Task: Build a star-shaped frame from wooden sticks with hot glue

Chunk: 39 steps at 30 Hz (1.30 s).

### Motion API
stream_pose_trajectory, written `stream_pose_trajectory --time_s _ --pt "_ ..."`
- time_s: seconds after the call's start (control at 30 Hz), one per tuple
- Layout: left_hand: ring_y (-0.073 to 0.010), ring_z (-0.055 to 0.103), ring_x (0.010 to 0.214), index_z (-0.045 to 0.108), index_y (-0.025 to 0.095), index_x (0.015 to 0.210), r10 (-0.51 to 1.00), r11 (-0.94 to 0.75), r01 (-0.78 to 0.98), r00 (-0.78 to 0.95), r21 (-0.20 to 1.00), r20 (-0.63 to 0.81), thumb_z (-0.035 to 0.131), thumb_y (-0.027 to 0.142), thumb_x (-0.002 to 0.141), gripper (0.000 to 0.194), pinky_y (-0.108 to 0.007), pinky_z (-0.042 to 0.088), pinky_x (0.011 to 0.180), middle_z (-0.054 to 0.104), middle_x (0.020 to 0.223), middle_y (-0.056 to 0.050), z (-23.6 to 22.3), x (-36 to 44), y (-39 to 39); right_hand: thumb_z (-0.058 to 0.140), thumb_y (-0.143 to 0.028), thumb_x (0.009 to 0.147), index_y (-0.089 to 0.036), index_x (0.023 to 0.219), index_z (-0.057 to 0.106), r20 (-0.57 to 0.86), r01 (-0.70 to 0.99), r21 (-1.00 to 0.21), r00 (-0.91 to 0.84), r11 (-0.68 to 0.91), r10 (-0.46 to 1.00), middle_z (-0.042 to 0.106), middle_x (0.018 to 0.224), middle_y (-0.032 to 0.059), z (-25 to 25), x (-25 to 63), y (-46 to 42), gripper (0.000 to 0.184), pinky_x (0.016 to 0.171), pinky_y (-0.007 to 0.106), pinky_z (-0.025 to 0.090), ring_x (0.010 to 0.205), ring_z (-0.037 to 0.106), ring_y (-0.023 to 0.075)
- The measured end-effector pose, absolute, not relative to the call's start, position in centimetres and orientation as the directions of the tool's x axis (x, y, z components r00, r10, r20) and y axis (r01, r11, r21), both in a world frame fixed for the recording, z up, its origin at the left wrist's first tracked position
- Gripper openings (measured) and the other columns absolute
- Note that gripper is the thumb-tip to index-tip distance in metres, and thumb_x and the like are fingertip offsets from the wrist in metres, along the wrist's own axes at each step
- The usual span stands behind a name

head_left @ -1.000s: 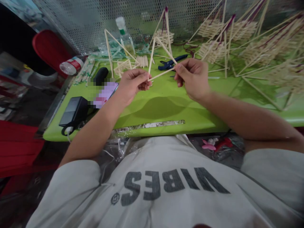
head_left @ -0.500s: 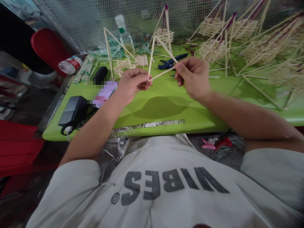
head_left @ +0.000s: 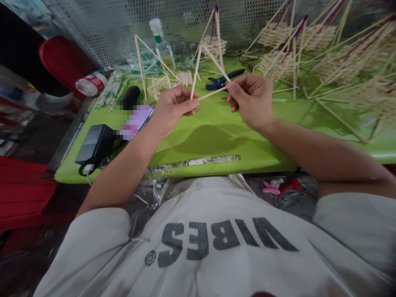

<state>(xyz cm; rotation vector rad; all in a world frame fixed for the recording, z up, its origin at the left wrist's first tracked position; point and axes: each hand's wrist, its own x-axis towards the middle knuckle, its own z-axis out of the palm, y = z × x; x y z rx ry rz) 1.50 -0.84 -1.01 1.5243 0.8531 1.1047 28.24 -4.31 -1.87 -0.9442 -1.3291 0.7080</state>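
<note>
Between my hands is a triangle of thin wooden sticks (head_left: 196, 74), its tip pointing away from me. My left hand (head_left: 176, 105) pinches its lower left corner, with the thumb over the joint. At the lower right corner, my right hand (head_left: 249, 97) grips the sticks between thumb and fingers. A bundle of short sticks (head_left: 185, 78) lies just beyond my left hand, beside a small stack of sticks (head_left: 157, 87) and an upright stick frame (head_left: 141, 68). Blue pliers (head_left: 224, 80) rest behind the triangle, close to my right hand.
Finished-looking stick structures with purple thread (head_left: 278, 64) crowd the right of the green table (head_left: 198, 142). At the left are a power bank (head_left: 95, 142), a phone (head_left: 136, 123) and a plastic bottle (head_left: 91, 84). A clear bottle (head_left: 163, 47) stands near the mesh panel (head_left: 120, 24).
My left thumb has shifted up over the corner joint, and those fingers have curled differently around it. The right hand and the triangle have hardly moved.
</note>
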Motion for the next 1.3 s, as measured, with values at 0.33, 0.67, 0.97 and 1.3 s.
stream_pose_trajectory --time_s 0.33,0.67,0.97,1.3 --pt "-0.0127 0.075 0.070 0.083 0.023 0.094 0.919 -0.310 0.045 0.271 0.950 0.287 0.098 0.022 0.094 0.015 -0.026 0.063 0.072 0.077 0.077 0.001 -1.5 1.5 -0.4 0.099 -0.069 0.099 -0.031 0.087 0.086 0.427 0.039 -0.904 0.059 0.425 0.902 0.083 0.079 0.0011 -1.8 28.4 -3.8 0.042 0.042 0.030 0.051 0.049 0.056 0.0130" --pt "-0.0128 0.076 0.071 0.082 0.023 0.094 0.906 -0.335 0.018 0.279 0.942 0.317 0.100 0.027 0.095 0.018 -0.026 0.064 0.072 0.078 0.078 0.000 -1.8 1.4 -0.1 0.105 -0.066 0.093 -0.033 0.089 0.084 0.400 -0.020 -0.916 0.005 0.400 0.916 0.083 0.081 0.0017 -1.8 28.2 -4.1 0.039 0.052 0.038 0.062 0.055 0.063 0.0163" --pt "-0.0114 0.076 0.068 0.081 0.022 0.091 0.905 -0.297 -0.073 0.298 0.952 0.305 0.100 0.029 0.095 0.020 -0.024 0.065 0.070 0.078 0.077 0.002 -1.7 1.5 -0.1 0.104 -0.053 0.096 -0.030 0.104 0.084 0.415 -0.241 -0.895 -0.142 0.375 0.899 0.081 0.078 -0.0019 -2.5 28.6 -3.1 0.032 0.044 0.029 0.054 0.051 0.058 0.0131" --pt "-0.0124 0.080 0.071 0.083 0.022 0.091 0.899 -0.157 -0.127 0.391 0.979 0.195 0.094 0.022 0.097 0.013 -0.024 0.068 0.070 0.083 0.083 0.001 -1.0 1.2 -0.7 0.103 -0.055 0.090 -0.022 0.104 0.086 0.294 -0.328 -0.926 -0.321 0.186 0.900 0.080 0.076 0.0014 -1.5 28.6 -4.3 0.039 0.041 0.029 0.043 0.052 0.056 0.0140"
